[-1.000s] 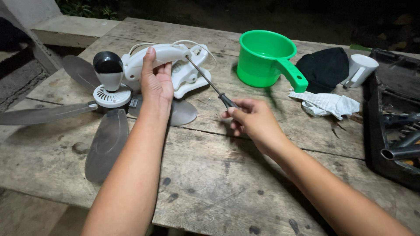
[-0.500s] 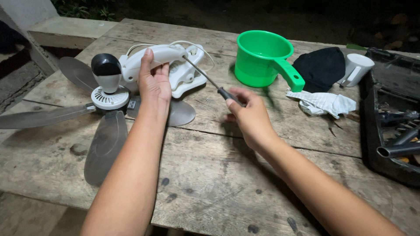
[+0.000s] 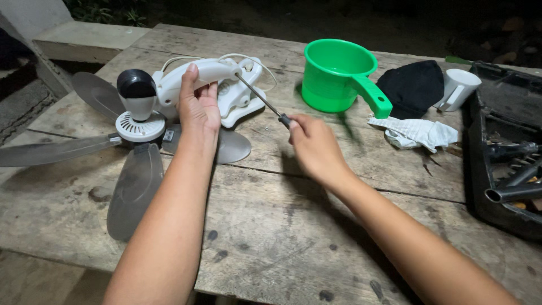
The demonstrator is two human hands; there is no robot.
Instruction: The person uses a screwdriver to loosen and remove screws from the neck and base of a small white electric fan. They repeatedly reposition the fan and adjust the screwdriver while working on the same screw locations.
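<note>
Dipper point(image 3: 337, 76) open, inside unseen; toolbox point(image 3: 504, 147) holds tools.

Fan housing held, screwdriver applied.
Left hand point(image 3: 199, 110) grips white fan point(image 3: 186, 79) neck; right hand point(image 3: 316, 147) holds screwdriver point(image 3: 262, 99), tip at housing, on wooden table point(image 3: 271, 237).

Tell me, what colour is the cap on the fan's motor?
Black. The cap sits on the white fan, seen in the head view.
</note>
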